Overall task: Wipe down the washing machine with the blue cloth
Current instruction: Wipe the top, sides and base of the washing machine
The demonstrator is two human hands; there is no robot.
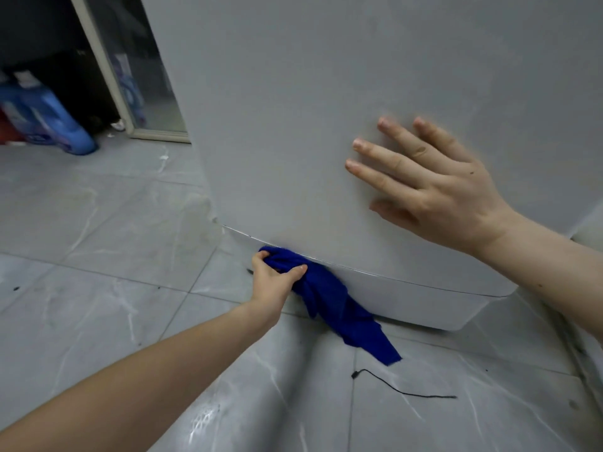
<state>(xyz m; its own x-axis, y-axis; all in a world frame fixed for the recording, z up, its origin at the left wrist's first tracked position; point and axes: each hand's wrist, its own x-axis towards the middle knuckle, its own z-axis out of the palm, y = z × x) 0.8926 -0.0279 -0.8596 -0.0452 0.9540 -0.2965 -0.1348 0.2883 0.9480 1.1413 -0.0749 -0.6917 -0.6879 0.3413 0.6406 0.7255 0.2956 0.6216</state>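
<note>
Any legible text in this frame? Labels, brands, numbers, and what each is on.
Nothing here can be read.
blue bottles, on the floor at left: labels too blurred to read.
washing machine: no text on the visible panel.
blue cloth: no text.

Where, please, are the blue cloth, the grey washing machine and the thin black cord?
blue cloth (329, 298): head view, bunched middle.
grey washing machine (293, 125): head view, bare side panel.
thin black cord (394, 387): head view, middle of its length.
</note>
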